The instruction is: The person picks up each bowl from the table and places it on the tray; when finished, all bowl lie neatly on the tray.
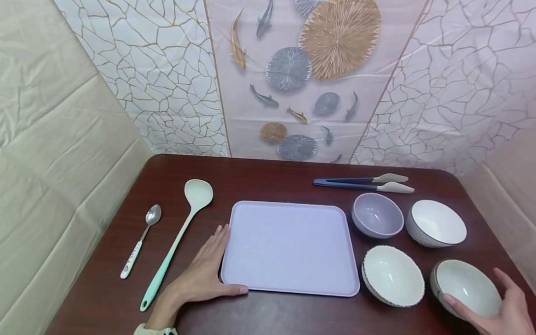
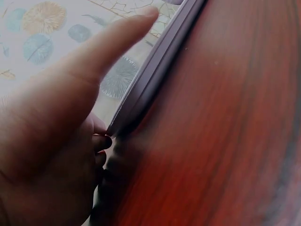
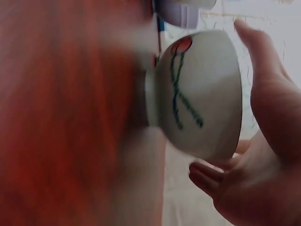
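Observation:
Beside the lilac tray (image 1: pixel 291 249), my left hand (image 1: pixel 204 271) rests with its fingers straight along the left rim and its thumb stretched along the front edge. The left wrist view shows this thumb (image 2: pixel 117 42) straight beside the tray's side (image 2: pixel 155 61). At the right, my right hand (image 1: pixel 506 314) spreads around a pale bowl (image 1: pixel 467 288), thumb over its near left rim and fingers at its right side. In the right wrist view the bowl (image 3: pixel 207 94) has a green-and-red painted mark, and the thumb (image 3: pixel 263 52) stands off its rim.
Left of the tray lie a mint-handled ladle (image 1: pixel 177 238) and a small spoon (image 1: pixel 141 242). To its right stand a lilac bowl (image 1: pixel 377 215), a white textured bowl (image 1: pixel 436 222) and a white dark-rimmed bowl (image 1: pixel 393 275). Blue-handled tongs (image 1: pixel 360 183) lie behind.

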Action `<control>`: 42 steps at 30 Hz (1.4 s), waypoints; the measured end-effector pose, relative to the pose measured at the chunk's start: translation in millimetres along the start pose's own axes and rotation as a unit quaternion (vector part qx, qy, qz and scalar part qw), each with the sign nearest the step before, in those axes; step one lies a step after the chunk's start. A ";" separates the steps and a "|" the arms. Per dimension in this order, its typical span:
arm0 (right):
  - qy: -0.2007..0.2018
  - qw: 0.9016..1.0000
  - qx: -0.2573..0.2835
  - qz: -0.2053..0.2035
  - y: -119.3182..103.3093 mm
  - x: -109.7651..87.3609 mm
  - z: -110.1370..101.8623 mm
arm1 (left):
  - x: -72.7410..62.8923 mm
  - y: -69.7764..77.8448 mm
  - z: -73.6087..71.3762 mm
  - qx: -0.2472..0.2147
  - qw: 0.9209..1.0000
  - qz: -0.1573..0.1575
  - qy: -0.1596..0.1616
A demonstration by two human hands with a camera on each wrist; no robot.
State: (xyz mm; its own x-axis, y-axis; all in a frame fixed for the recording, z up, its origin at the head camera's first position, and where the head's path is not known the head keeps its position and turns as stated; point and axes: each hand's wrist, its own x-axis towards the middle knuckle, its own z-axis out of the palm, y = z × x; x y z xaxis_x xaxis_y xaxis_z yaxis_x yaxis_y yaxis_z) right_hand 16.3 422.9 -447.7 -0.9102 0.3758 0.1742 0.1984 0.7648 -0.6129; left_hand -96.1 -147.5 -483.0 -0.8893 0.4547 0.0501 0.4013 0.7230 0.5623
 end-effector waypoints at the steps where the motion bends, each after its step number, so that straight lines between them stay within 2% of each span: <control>1: -0.001 1.000 0.007 -0.011 4.7 -2.1 1.0 | -0.2 -0.2 -0.1 0.001 1.000 0.003 -0.001; 6: -0.002 0.996 0.037 -0.081 19.5 -5.3 6.6 | -0.5 -1.2 0.2 0.001 1.000 0.015 0.002; 9: 0.000 0.995 0.044 -0.094 20.5 -3.5 5.7 | 0.1 -2.1 0.5 0.002 1.000 0.018 0.000; 13: 0.007 0.996 0.039 -0.077 18.1 -2.3 4.6 | 1.2 -3.2 1.1 0.001 1.000 0.023 -0.002; 18: 0.023 0.999 0.019 -0.026 7.3 -4.6 2.6 | 0.1 -3.6 1.2 -0.001 1.000 0.026 0.000; 22: 0.016 1.000 0.004 0.016 -3.0 -5.9 -3.0 | -0.8 -3.7 1.0 -0.006 1.000 0.021 0.001; 25: 0.024 0.999 0.022 0.017 -11.3 -7.6 -7.6 | -0.4 -3.7 0.2 -0.011 1.000 0.029 0.003; 27: 0.039 0.997 0.056 -0.019 -20.3 -6.0 -11.1 | 0.1 -4.0 -1.1 -0.011 0.999 0.036 0.004; 29: 0.042 0.994 0.081 -0.055 -39.0 -3.1 -15.4 | -0.4 -5.0 -1.9 -0.014 0.999 0.042 0.005; 31: 0.030 0.991 0.095 -0.087 -67.3 4.2 -18.3 | -0.3 -6.2 -2.9 -0.012 0.999 0.043 0.005; 35: -0.010 0.987 0.104 -0.124 -144.4 22.0 -5.5 | 0.6 -8.1 -4.0 -0.008 0.999 0.040 0.008; 39: -0.058 0.972 0.148 -0.172 -216.9 39.9 38.7 | 0.7 -8.5 -2.2 -0.002 0.999 0.035 0.011; 42: -0.092 0.961 0.179 -0.192 -256.5 47.4 84.7 | 1.4 -8.0 1.5 0.000 0.999 0.045 0.017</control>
State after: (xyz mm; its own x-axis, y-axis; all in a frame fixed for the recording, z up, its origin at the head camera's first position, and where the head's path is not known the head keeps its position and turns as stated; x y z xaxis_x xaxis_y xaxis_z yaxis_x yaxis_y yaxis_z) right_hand -108.5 200.2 -347.5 -0.9467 -0.0221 0.3214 -0.2723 0.5878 -0.7618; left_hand -100.2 -151.9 -488.7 -0.8567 0.4996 0.1283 0.4797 0.6802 0.5543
